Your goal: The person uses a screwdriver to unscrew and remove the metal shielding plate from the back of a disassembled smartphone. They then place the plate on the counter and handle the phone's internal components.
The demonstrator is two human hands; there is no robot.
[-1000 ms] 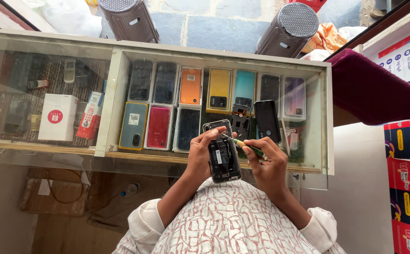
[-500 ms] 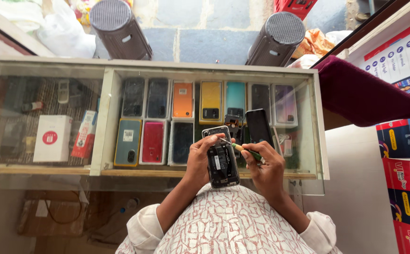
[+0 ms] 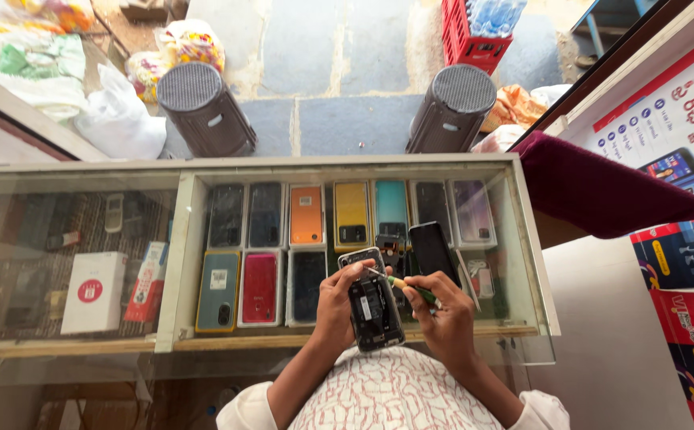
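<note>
Phone (image 3: 373, 312), back cover off, stayed over the glass counter (image 3: 347, 163) — left hand (image 3: 337, 306) still clamped on it, right fingers (image 3: 435, 299) pinched on the screwdriver (image 3: 399, 283), its tip unmoved at the top edge.

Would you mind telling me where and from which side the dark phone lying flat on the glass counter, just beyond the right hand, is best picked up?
Pinch the dark phone across its two long edges, coming straight down from above. It lies flat, so only those slim edges offer purchase.

A loose black phone (image 3: 433, 251) lies just beyond the hands (image 3: 395, 306).
</note>
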